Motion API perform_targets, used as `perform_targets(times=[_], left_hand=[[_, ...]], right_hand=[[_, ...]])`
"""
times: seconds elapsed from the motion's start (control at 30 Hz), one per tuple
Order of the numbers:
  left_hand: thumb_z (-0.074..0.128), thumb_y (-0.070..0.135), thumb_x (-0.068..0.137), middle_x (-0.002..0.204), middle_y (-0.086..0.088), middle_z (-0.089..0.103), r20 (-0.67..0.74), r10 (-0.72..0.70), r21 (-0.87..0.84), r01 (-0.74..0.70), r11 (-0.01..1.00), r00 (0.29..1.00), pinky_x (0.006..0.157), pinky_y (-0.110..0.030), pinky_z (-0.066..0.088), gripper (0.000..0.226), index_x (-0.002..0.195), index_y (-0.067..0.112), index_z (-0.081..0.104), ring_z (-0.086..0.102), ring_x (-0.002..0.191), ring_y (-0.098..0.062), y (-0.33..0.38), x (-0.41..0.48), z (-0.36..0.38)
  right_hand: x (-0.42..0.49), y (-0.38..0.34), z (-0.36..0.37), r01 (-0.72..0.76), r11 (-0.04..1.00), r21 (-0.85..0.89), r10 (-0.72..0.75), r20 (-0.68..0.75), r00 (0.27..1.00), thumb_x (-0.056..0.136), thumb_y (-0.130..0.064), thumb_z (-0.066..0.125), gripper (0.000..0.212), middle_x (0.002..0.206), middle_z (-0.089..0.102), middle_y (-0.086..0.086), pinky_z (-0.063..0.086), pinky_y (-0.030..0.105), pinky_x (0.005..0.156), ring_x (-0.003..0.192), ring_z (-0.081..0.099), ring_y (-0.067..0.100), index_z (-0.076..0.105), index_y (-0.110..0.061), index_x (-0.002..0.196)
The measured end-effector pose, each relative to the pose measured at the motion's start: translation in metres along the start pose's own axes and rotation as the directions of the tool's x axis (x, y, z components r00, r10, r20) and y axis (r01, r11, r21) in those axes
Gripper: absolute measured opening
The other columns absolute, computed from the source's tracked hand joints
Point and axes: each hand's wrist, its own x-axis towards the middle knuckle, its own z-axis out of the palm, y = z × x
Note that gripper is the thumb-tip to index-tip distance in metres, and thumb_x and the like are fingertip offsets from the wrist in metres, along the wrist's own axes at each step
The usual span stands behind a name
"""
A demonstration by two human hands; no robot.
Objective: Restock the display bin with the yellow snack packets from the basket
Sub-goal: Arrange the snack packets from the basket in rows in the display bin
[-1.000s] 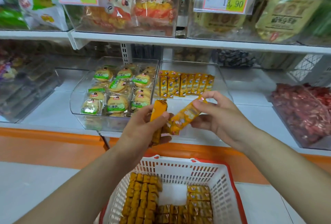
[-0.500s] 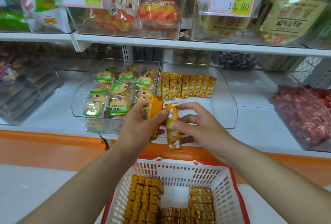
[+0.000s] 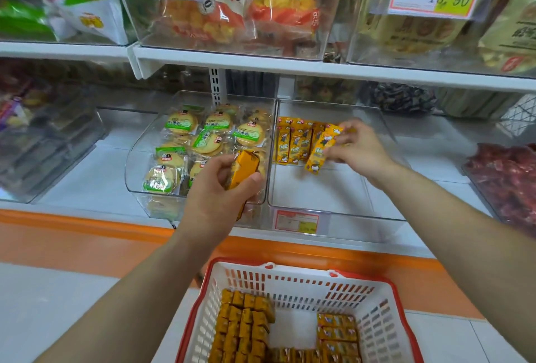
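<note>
My right hand (image 3: pixel 358 148) pinches one yellow snack packet (image 3: pixel 320 151) inside the clear display bin (image 3: pixel 333 188), beside the row of yellow packets (image 3: pixel 293 142) standing along its back. My left hand (image 3: pixel 220 194) grips a small stack of yellow packets (image 3: pixel 242 166) in front of the neighbouring bin. Below, the white basket with a red rim (image 3: pixel 385 330) holds several more yellow packets (image 3: pixel 246 330) in rows along its left side and bottom.
A clear bin of green-labelled round biscuits (image 3: pixel 188 142) stands left of the display bin. A bin of red sweets (image 3: pixel 507 180) sits at the right. The upper shelf (image 3: pixel 290 68) overhangs with snack bins and price tags. An orange ledge (image 3: pixel 87 235) runs along the front.
My right hand has carried one packet away from my left hand, up and to the right into the display bin. My left hand kept its stack and moved slightly up.
</note>
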Motion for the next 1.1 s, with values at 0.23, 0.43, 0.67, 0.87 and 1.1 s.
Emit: perform_targets(times=[0.23,0.43,0.67,0.87,1.1], left_hand=[[0.075,0.03,0.09,0.101,0.004,0.075,0.012,0.001,0.058,-0.002,0.998,1.0,0.061,-0.019,0.057,0.043,0.128,0.021,0.057,0.076,0.082,-0.011,-0.012,0.008,0.004],[0.077,0.037,0.086,0.103,0.009,0.075,-0.07,0.024,0.082,-0.018,0.996,0.997,0.06,-0.019,0.058,0.047,0.128,0.026,0.058,0.076,0.085,-0.013,-0.015,0.018,0.002],[0.078,0.036,0.087,0.095,0.011,0.076,-0.05,0.024,0.08,-0.02,0.997,0.998,0.068,-0.027,0.061,0.035,0.115,0.036,0.058,0.075,0.083,-0.01,-0.019,0.019,0.005],[0.077,0.036,0.086,0.101,0.003,0.074,-0.027,0.016,0.071,-0.014,0.997,1.0,0.06,-0.019,0.056,0.044,0.125,0.028,0.058,0.075,0.087,-0.016,-0.01,0.012,0.008],[0.081,0.037,0.082,0.1,0.014,0.066,0.097,0.045,0.201,-0.064,0.978,0.994,0.066,-0.017,0.055,0.035,0.107,0.045,0.057,0.067,0.089,-0.007,0.001,-0.004,0.021]], right_hand=[[0.073,0.035,0.028,0.107,0.884,-0.455,-0.132,-0.024,0.991,0.072,-0.007,0.082,0.051,0.095,0.068,0.006,0.05,0.035,0.076,0.092,0.065,0.03,0.057,-0.014,0.116],[0.098,0.048,0.046,0.077,0.825,-0.56,-0.144,-0.076,0.987,0.075,-0.012,0.08,0.05,0.102,0.068,0.012,0.049,0.034,0.074,0.095,0.064,0.032,0.052,-0.012,0.117],[0.097,0.057,0.058,0.018,0.766,-0.643,-0.117,-0.111,0.987,0.082,-0.018,0.069,0.03,0.087,0.062,0.012,0.042,0.032,0.067,0.09,0.064,0.036,0.055,-0.007,0.105],[0.063,0.027,0.031,0.015,0.801,-0.598,-0.059,-0.054,0.997,0.079,-0.025,0.077,0.023,0.08,0.061,0.004,0.035,0.027,0.059,0.092,0.064,0.031,0.056,-0.016,0.079],[-0.07,-0.025,-0.011,0.005,1.0,0.008,-0.007,0.273,0.962,0.088,-0.018,0.074,0.008,0.078,0.073,0.004,0.057,0.034,0.065,0.072,0.073,0.022,0.067,-0.016,0.086]])
